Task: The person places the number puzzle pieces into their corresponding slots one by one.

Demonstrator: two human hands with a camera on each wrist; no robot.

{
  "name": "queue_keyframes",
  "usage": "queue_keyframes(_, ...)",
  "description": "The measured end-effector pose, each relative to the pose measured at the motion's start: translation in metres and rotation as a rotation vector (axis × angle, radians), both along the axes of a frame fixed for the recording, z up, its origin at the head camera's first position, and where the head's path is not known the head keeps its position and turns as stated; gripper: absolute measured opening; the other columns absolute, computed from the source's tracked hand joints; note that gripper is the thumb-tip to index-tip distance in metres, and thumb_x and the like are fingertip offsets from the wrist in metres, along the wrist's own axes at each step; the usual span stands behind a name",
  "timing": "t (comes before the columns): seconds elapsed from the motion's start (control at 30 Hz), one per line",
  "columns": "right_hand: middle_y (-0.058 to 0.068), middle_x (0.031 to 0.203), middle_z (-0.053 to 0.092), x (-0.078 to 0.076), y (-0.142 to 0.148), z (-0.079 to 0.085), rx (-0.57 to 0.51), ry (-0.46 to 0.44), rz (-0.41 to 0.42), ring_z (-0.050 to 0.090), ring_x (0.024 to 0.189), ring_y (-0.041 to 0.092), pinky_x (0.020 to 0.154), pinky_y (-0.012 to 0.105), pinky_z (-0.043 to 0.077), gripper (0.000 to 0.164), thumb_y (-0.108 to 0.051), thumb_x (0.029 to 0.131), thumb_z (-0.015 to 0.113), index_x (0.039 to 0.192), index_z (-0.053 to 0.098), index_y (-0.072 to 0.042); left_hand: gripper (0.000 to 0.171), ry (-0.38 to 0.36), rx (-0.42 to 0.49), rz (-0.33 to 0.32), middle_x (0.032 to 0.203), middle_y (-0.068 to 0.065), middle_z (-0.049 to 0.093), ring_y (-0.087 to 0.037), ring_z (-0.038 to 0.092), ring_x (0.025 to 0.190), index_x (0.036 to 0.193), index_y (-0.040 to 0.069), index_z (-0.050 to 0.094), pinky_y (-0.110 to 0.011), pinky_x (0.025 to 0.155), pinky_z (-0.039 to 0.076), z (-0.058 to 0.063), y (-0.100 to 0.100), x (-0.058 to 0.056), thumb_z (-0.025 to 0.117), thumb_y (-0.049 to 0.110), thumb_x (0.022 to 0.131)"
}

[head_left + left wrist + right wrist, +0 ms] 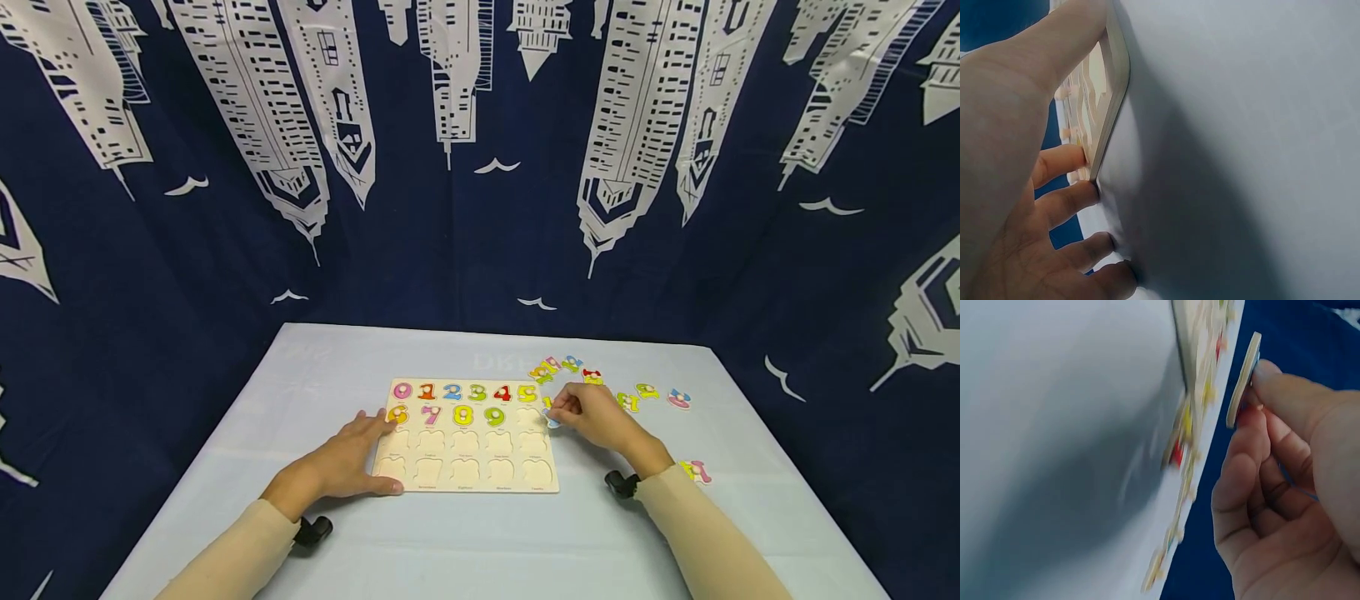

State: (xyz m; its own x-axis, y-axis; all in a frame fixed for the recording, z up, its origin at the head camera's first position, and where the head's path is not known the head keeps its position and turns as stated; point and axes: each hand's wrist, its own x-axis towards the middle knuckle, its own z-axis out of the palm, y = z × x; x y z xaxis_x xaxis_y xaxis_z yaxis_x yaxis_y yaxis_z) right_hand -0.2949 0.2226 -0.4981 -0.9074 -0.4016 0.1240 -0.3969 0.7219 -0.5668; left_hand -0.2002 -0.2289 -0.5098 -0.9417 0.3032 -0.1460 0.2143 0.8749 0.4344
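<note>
A wooden number puzzle board lies on the table, with coloured digits 0 to 9 in its upper rows and bare recesses below. My left hand rests spread at the board's left side, thumb by the lower corner and fingertips near the upper edge. In the left wrist view the thumb lies over the edge of the board. Just off the board's right side, my right hand pinches a thin wooden puzzle piece between thumb and fingers. Some blue shows on it in the head view; its shape is mostly hidden.
Several loose puzzle pieces lie beyond and right of the board, among them a red-and-yellow one, a blue-and-pink one and a pink-and-yellow one near the right sleeve. A dark blue printed cloth hangs behind the white table.
</note>
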Motion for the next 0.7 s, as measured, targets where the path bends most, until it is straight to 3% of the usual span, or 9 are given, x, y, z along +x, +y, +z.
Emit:
queue_keyframes(0.3, -0.002, 0.083, 0.073, -0.007, -0.045, -0.009, 0.038, -0.003, -0.024, 0.061, 0.071, 0.009, 0.063, 0.020, 0.049, 0.017, -0.018, 0.104, 0.091, 0.095, 0.079, -0.009, 0.116, 0.000, 0.005, 0.001, 0.191, -0.028, 0.031, -0.058, 0.026, 0.178, 0.176, 0.009, 0.049, -0.077, 0.141, 0.031, 0.000, 0.000, -0.001, 0.102, 0.059, 0.085)
queue_keyframes(0.7, 0.001, 0.080, 0.073, -0.008, -0.058, -0.013, 0.066, -0.026, -0.123, 0.061, 0.067, 0.013, 0.059, 0.023, 0.047, 0.023, -0.017, 0.102, 0.092, 0.088, 0.076, -0.008, 0.117, -0.004, 0.001, 0.004, 0.191, -0.027, 0.030, -0.057, 0.025, 0.178, 0.176, 0.010, 0.048, -0.077, 0.142, 0.031, 0.001, 0.000, 0.000, 0.102, 0.061, 0.085)
